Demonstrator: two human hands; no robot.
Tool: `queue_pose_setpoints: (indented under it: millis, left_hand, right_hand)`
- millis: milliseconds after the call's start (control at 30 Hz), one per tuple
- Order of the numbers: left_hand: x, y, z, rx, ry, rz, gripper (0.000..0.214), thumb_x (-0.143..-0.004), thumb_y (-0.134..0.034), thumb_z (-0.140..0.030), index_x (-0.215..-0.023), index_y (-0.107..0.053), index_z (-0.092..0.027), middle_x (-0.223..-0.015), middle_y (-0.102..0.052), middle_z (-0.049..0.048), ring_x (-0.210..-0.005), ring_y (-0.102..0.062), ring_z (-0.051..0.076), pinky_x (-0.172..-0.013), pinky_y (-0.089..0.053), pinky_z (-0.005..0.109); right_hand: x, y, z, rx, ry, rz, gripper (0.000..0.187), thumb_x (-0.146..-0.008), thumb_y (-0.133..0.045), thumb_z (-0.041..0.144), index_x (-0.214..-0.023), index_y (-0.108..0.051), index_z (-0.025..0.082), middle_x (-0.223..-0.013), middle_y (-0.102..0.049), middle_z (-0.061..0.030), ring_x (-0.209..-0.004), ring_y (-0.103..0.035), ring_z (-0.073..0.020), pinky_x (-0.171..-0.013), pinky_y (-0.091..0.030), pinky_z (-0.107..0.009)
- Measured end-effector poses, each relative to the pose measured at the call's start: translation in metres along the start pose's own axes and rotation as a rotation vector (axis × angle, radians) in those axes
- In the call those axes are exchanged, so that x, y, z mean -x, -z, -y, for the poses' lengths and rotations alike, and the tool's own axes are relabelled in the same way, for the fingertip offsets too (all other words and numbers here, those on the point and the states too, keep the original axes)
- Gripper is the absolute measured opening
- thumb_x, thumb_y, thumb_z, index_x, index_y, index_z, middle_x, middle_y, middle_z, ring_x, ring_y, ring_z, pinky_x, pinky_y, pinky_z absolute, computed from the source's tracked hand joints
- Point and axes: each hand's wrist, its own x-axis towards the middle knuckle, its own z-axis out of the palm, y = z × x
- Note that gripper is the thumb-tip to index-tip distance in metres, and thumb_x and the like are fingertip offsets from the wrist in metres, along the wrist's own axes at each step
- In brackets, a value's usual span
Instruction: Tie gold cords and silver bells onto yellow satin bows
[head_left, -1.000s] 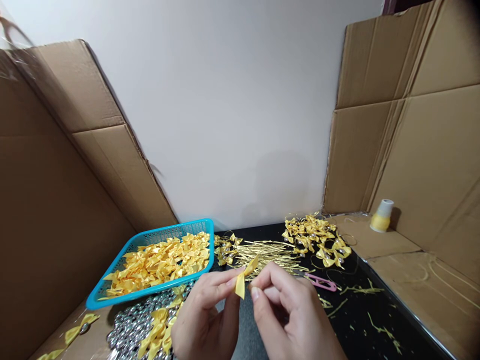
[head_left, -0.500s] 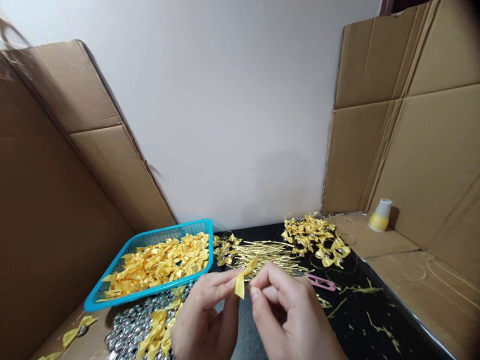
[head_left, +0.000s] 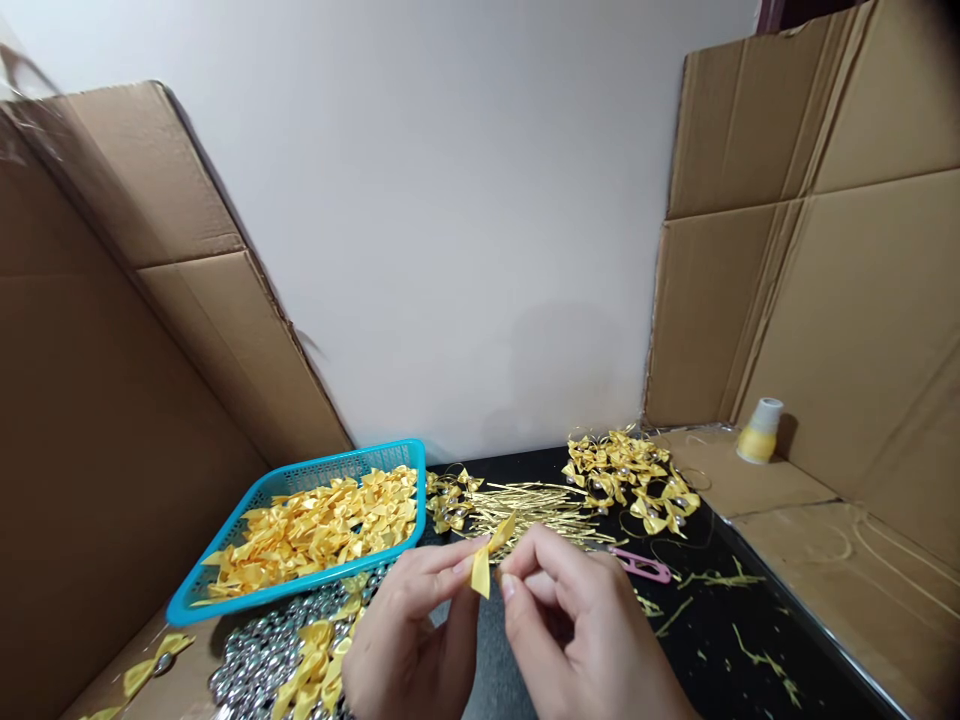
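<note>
Between the thumb and fingers of my left hand (head_left: 420, 625) is a yellow ribbon bow (head_left: 484, 570), held with its tails pointing up and down. Just right of the bow, my right hand (head_left: 574, 610) is closed in a pinch; what its fingertips hold is too small to make out. Gold twist ties (head_left: 540, 510) lie in a loose pile behind both hands. Silver beads (head_left: 259, 650) are heaped left of my left hand, with a few yellow bows (head_left: 315, 665) lying on them.
A blue basket (head_left: 300, 582) full of yellow bows stands at the left. Bows with beads (head_left: 619, 465) are piled at the back right. Pink-handled scissors (head_left: 641, 565) lie beside my right hand, near gold scraps (head_left: 765, 660). A cone spool (head_left: 759, 435) and cardboard walls (head_left: 750, 300) flank the table.
</note>
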Motion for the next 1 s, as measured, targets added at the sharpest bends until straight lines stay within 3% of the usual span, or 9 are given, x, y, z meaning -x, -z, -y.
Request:
queue_pose_setpoints:
  millis: [200, 533, 667, 833, 1000]
  left_hand:
    - [-0.001, -0.001, 0.001, -0.047, -0.014, 0.009, 0.036, -0.072, -0.061, 0.011, -0.097, -0.066, -0.014, -0.096, -0.074, 0.0046, -0.083, -0.069, 0.017, -0.065, -0.058, 0.028]
    - [-0.004, 0.002, 0.000, -0.112, -0.159, 0.047, 0.044, -0.065, -0.067, 0.013, -0.102, -0.065, -0.012, -0.100, -0.074, 0.0067, -0.082, -0.069, 0.016, -0.064, -0.057, 0.026]
    - [-0.003, 0.003, 0.001, -0.067, -0.080, 0.040, 0.043, -0.069, -0.063, 0.012, -0.102, -0.065, -0.015, -0.099, -0.074, 0.0057, -0.083, -0.069, 0.017, -0.065, -0.057, 0.027]
    - [-0.006, -0.001, 0.002, -0.027, 0.081, -0.095, 0.032, -0.074, -0.061, 0.008, -0.093, -0.064, -0.017, -0.087, -0.072, 0.0017, -0.077, -0.068, 0.014, -0.068, -0.057, 0.025]
    - [-0.008, -0.002, 0.003, -0.089, 0.091, -0.077, 0.025, -0.076, -0.063, 0.003, -0.088, -0.062, -0.019, -0.081, -0.072, 0.0018, -0.072, -0.068, 0.014, -0.065, -0.057, 0.026]
  right_hand:
    - [0.000, -0.002, -0.007, 0.062, 0.015, -0.018, 0.018, -0.083, -0.045, 0.024, -0.067, -0.038, 0.022, -0.045, -0.031, 0.0079, -0.041, -0.027, -0.0087, -0.045, -0.020, -0.025]
    - [0.002, -0.014, -0.015, 0.110, 0.090, -0.125, 0.015, -0.087, -0.040, 0.024, -0.072, -0.042, 0.022, -0.045, -0.048, 0.0044, -0.043, -0.042, -0.0110, -0.047, -0.027, -0.024]
    - [0.000, -0.010, -0.015, 0.032, 0.105, -0.041, 0.015, -0.088, -0.042, 0.025, -0.075, -0.047, 0.020, -0.049, -0.054, 0.0033, -0.042, -0.049, -0.0105, -0.045, -0.031, -0.023]
    - [-0.011, 0.013, -0.009, 0.075, 0.219, 0.091, 0.005, -0.079, -0.060, 0.020, -0.084, -0.062, 0.018, -0.063, -0.064, 0.0018, -0.054, -0.057, -0.0110, -0.052, -0.042, -0.020]
    - [-0.020, 0.027, -0.010, 0.136, 0.297, 0.110, 0.006, -0.078, -0.069, 0.020, -0.073, -0.068, 0.020, -0.066, -0.068, 0.0033, -0.061, -0.060, -0.0104, -0.060, -0.044, -0.021]
